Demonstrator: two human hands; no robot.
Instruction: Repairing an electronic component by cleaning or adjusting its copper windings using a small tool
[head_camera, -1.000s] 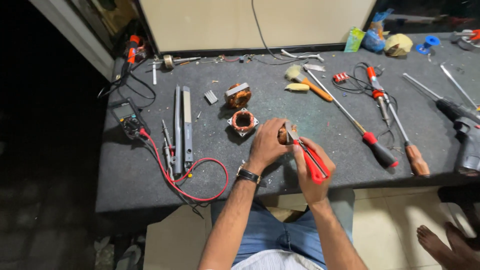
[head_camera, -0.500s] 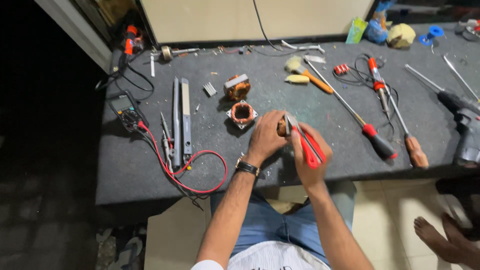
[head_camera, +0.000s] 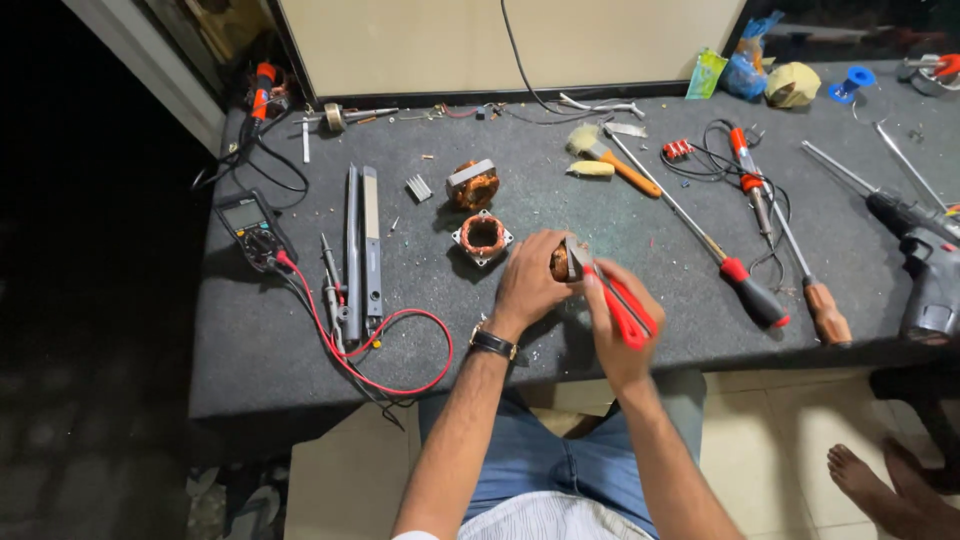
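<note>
Left hand (head_camera: 528, 285) clamped on my copper-wound motor part (head_camera: 560, 263), just above worktop (head_camera: 300, 350) front edge | right hand (head_camera: 615, 320) gripping red-handled pliers (head_camera: 622, 305), tip at the part | stator (head_camera: 482, 236) nearby

Dark grey speckled worktop (head_camera: 300, 380), cream wall panel (head_camera: 420, 45) behind, pale tiled floor (head_camera: 780, 440), darkness left.

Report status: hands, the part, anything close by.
Left hand grips coil part. Right hand holds red pliers on it. Stator sits just left.
</note>
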